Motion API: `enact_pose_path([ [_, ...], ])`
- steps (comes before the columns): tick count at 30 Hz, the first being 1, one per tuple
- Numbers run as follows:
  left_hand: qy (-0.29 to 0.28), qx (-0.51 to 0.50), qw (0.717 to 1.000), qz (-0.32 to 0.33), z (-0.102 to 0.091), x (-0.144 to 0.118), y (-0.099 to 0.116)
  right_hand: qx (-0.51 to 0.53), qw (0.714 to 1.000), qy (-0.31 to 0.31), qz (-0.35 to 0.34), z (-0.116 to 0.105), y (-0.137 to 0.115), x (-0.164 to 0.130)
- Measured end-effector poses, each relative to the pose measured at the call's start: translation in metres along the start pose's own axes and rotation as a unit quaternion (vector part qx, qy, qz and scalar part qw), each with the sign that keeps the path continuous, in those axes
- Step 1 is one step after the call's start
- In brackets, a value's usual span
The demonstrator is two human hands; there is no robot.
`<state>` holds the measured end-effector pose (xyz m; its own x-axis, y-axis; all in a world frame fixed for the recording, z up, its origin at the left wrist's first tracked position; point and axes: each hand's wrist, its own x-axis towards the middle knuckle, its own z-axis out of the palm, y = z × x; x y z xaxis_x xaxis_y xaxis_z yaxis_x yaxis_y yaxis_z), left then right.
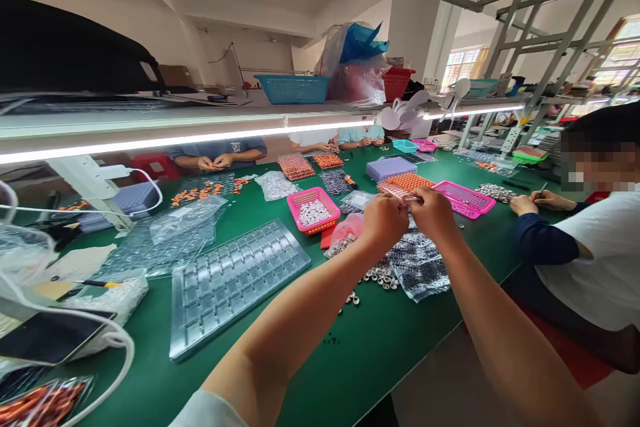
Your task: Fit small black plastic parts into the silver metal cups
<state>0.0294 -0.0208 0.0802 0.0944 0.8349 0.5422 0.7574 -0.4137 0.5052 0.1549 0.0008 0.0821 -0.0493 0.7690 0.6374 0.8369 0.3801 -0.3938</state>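
Note:
My left hand [387, 219] and my right hand [434, 212] are held close together above the table, both with fingers closed in a pinch. Between them shows a piece of clear plastic [411, 199], perhaps the edge of a bag; my fingers hide most of it. Just behind my hands lies a tray of orange parts [410, 181]. Beneath them is a clear bag of black parts [419, 260]. Small silver round parts [383, 277] are scattered on the table by my left wrist, beside a pinkish bag [347, 230].
An empty clear blister tray [240, 283] lies to the left on the green table [320, 360]. A pink basket of white parts [314, 211] and another pink basket [465, 200] flank my hands. A co-worker [590, 233] sits at right; others work across the table. A lit shelf [200, 137] spans overhead.

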Motion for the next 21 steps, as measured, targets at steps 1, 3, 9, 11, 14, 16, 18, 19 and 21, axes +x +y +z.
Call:
enact_pose_path([
  [1,0.002,0.003,1.0,-0.001,0.001,0.001,0.0,0.001,1.0,0.001,0.009,0.002,0.0,0.002],
  [3,0.005,0.011,1.0,-0.003,0.004,0.003,-0.001,0.004,1.0,0.003,0.024,0.006,0.0,0.006],
  [9,0.011,0.032,0.999,-0.01,0.008,0.009,-0.005,-0.009,0.999,-0.005,0.047,0.013,-0.002,0.015],
  [11,0.012,0.032,0.999,-0.015,0.009,0.01,-0.006,-0.011,0.998,-0.005,0.058,0.015,-0.003,0.018],
  [14,0.011,0.021,0.999,-0.022,0.007,0.012,-0.008,0.021,0.998,0.003,0.064,0.02,-0.005,0.021],
  [16,0.01,0.007,1.0,-0.024,0.005,0.011,-0.009,0.029,0.998,0.007,0.057,0.023,-0.005,0.02],
  [18,0.009,-0.011,1.0,-0.024,0.002,0.009,-0.011,0.032,0.999,0.01,0.039,0.023,-0.003,0.017],
  [19,0.004,-0.021,1.0,-0.022,0.0,0.008,-0.012,0.036,0.999,0.01,0.026,0.021,-0.003,0.013],
  [21,-0.012,-0.044,0.999,-0.011,-0.006,0.003,-0.014,0.048,0.999,0.009,-0.006,0.015,-0.001,0.004],
])
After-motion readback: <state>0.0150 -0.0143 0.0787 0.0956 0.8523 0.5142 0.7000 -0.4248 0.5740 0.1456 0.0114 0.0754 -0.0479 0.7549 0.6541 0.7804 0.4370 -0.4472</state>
